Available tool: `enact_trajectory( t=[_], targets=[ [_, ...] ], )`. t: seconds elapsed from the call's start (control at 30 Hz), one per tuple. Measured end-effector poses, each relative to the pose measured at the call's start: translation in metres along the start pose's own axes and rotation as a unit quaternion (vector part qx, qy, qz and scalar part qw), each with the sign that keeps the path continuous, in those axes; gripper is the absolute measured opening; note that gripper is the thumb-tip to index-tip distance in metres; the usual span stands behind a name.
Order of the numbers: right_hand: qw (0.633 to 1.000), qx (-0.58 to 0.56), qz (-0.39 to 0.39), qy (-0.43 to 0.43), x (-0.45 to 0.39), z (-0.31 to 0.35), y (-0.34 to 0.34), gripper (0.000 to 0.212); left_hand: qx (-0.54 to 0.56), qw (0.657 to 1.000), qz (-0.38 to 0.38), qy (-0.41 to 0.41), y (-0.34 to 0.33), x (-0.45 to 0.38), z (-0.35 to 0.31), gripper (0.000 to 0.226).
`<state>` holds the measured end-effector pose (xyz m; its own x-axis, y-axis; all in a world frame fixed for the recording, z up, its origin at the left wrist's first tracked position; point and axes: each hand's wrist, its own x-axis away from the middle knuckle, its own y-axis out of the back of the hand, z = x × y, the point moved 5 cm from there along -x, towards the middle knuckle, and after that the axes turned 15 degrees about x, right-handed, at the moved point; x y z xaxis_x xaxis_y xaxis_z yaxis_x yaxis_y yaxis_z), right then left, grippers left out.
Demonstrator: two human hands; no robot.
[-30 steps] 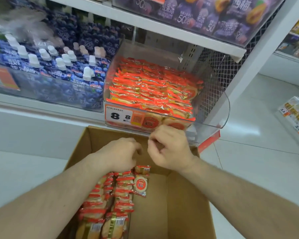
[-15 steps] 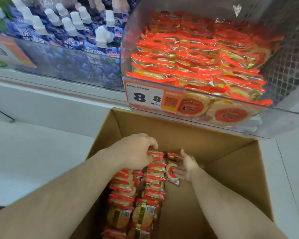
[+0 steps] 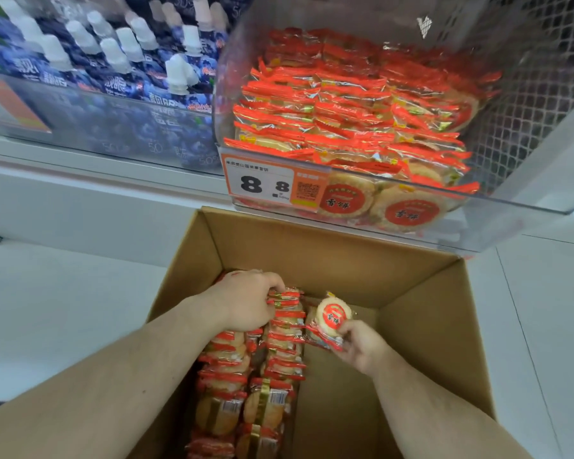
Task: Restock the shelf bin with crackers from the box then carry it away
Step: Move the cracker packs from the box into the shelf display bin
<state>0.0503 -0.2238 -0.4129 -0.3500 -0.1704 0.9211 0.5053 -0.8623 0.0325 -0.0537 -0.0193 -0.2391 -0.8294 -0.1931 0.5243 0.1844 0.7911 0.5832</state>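
your left hand [image 3: 246, 301] clamps the stacked crackers [image 3: 284, 329] in the box [image 3: 421, 313]; your right hand [image 3: 362, 346] pinches one pack [image 3: 332, 318], ready for the bin [image 3: 511, 207].

The cardboard box [image 3: 328, 260] sits on the floor [image 3: 63, 293], directly below the shelf bin [image 3: 511, 207]. Cracker packets [image 3: 345, 104] fill the bin; more packets [image 3: 265, 376] stand in rows along the box's left wall. A price tag [image 3: 272, 182] sits on the bin's front left corner. Spouted drink pouches [image 3: 120, 61] occupy the shelf [image 3: 80, 160] left of the bin.
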Motion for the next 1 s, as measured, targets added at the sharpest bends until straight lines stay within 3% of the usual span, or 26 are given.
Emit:
enact_trajectory(
  t=[0.1, 0.2, 0.3, 0.37, 0.43, 0.5, 0.63, 0.73, 0.83, 0.93, 1.0],
  targets=[
    [0.985, 0.024, 0.16, 0.059, 0.025, 0.009, -0.035, 0.048, 0.038, 0.999, -0.001, 0.017, -0.004, 0.002, 0.006, 0.065],
    [0.947, 0.058, 0.293, 0.115, 0.046, 0.022, -0.079, 0.056, 0.147, 0.989, -0.005, 0.027, -0.008, 0.007, 0.011, 0.086],
    [0.914, 0.084, 0.374, 0.134, 0.054, 0.028, -0.105, 0.062, 0.161, 0.986, -0.027, 0.02, -0.009, 0.008, 0.017, 0.079],
    [0.916, 0.055, 0.381, 0.113, 0.048, 0.027, -0.102, 0.056, 0.163, 0.985, -0.052, 0.023, -0.006, 0.008, 0.022, 0.07],
    [0.963, 0.034, 0.257, 0.076, 0.012, 0.018, -0.076, 0.043, 0.165, 0.983, -0.067, 0.033, -0.002, 0.007, 0.027, 0.067],
    [0.993, 0.109, 0.022, 0.04, -0.034, 0.004, -0.037, 0.039, 0.166, 0.982, -0.075, 0.045, 0.001, 0.006, 0.031, 0.066],
    [0.945, 0.265, -0.19, -0.004, -0.079, -0.009, -0.011, 0.037, 0.174, 0.98, -0.075, 0.057, 0.0, 0.002, 0.039, 0.068],
    [0.897, 0.36, -0.256, 0.011, -0.082, -0.001, -0.022, 0.062, 0.2, 0.975, -0.067, 0.067, -0.002, -0.002, 0.042, 0.07],
    [0.878, 0.407, -0.25, 0.028, -0.091, 0.001, -0.036, 0.077, 0.229, 0.97, -0.057, 0.065, -0.003, -0.008, 0.039, 0.073],
    [0.887, 0.393, -0.243, -0.004, -0.094, 0.0, -0.029, 0.076, 0.255, 0.964, -0.042, 0.061, -0.006, -0.009, 0.031, 0.073],
    [0.887, 0.404, -0.224, 0.017, -0.087, 0.005, -0.018, 0.059, 0.282, 0.957, -0.042, 0.061, -0.006, -0.008, 0.028, 0.075]
  ],
)
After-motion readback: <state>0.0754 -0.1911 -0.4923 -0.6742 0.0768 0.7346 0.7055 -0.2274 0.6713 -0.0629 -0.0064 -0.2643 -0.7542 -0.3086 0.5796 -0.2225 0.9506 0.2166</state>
